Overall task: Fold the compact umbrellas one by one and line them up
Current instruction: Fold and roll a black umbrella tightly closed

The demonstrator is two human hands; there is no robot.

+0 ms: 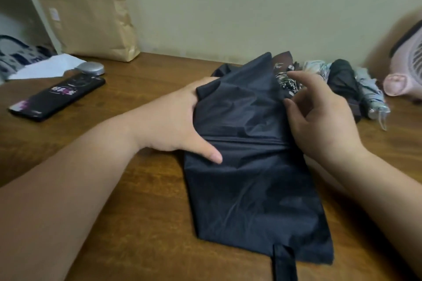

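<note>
A dark navy compact umbrella point(255, 180) lies lengthwise on the wooden table point(141, 223), its loose canopy spread flat and its strap point(285, 264) pointing toward me. My left hand point(180, 118) grips the canopy's left side, thumb on top and fingers tucked under the cloth. My right hand point(319, 116) hovers at the canopy's right edge with fingers loosely bent, touching the fabric but holding nothing. Behind them lie a brown patterned umbrella point(285, 68), a folded black umbrella point(344, 84) and a pale printed umbrella point(370, 93).
A black phone point(57, 97) and a silver mouse point(90, 68) lie at the left. White paper point(48, 67) and a brown paper bag point(86, 11) stand behind them against the wall. A pink fan point(408, 68) sits at the far right.
</note>
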